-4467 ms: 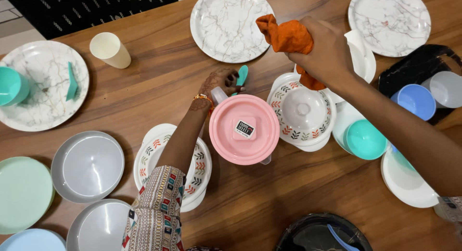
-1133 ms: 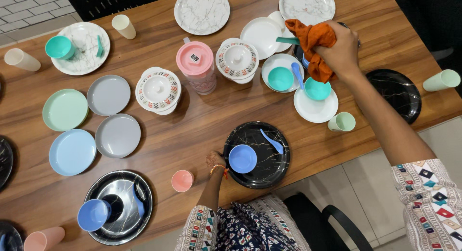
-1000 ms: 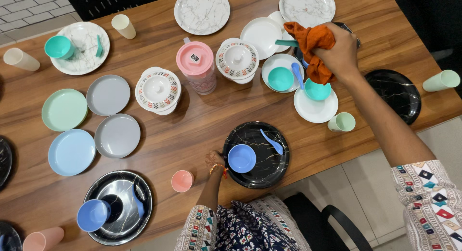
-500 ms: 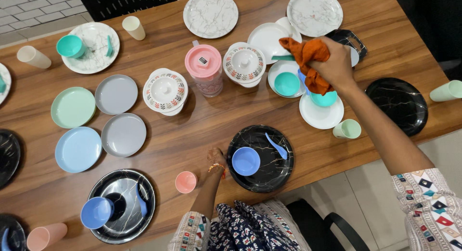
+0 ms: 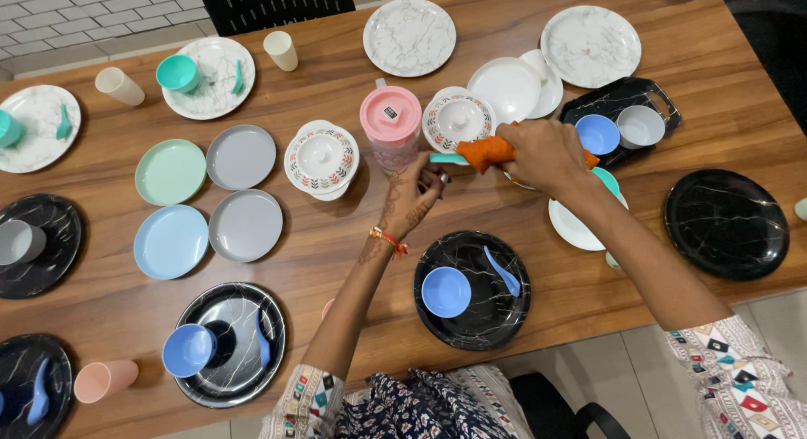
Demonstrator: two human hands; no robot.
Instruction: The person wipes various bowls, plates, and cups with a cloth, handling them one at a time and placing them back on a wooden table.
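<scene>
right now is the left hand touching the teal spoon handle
Touching. The head view shows the left hand with its fingertips closed on the end of the teal spoon, while the right hand wraps the orange cloth around its other end.

The left hand (image 5: 414,197) is raised with the palm side turned up, and its fingers are curled loosely near the right one; a thin band sits on the wrist. The right hand (image 5: 546,156) is closed in a grip, knuckles upward. Both forearms are bare and stretch forward, with patterned sleeves at the elbows.
</scene>
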